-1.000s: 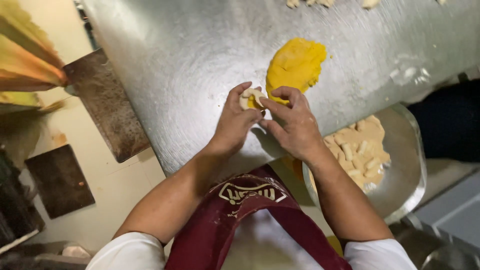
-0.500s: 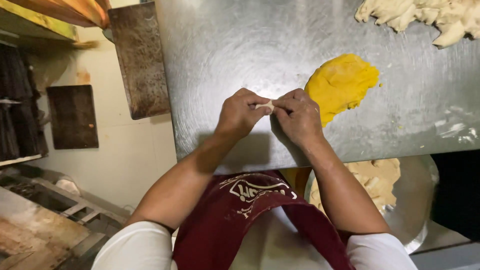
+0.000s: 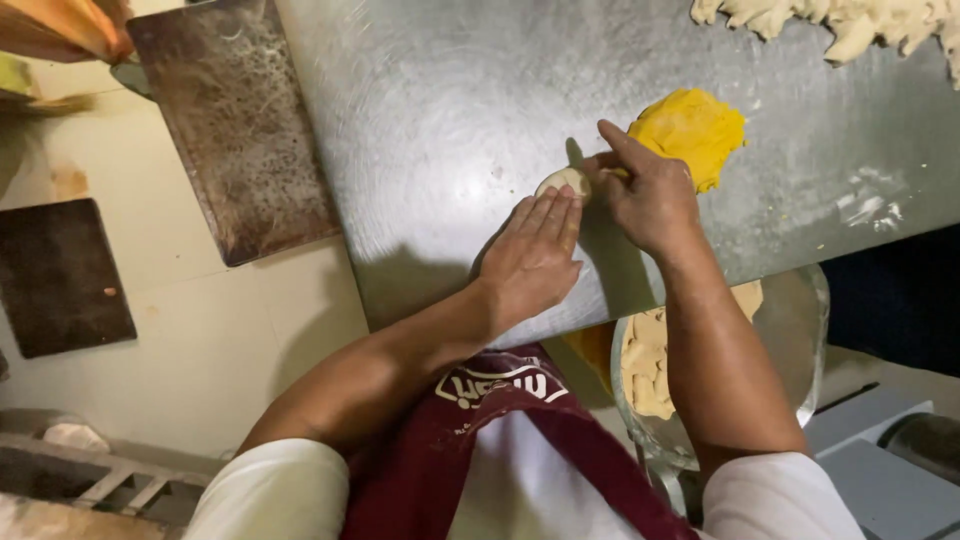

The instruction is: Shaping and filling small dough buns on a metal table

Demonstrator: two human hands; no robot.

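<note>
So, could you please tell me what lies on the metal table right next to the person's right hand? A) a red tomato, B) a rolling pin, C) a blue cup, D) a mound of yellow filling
D: a mound of yellow filling sits on the metal table, just beyond the right hand, while both it and the left hand touch a small pale dough piece.
</note>
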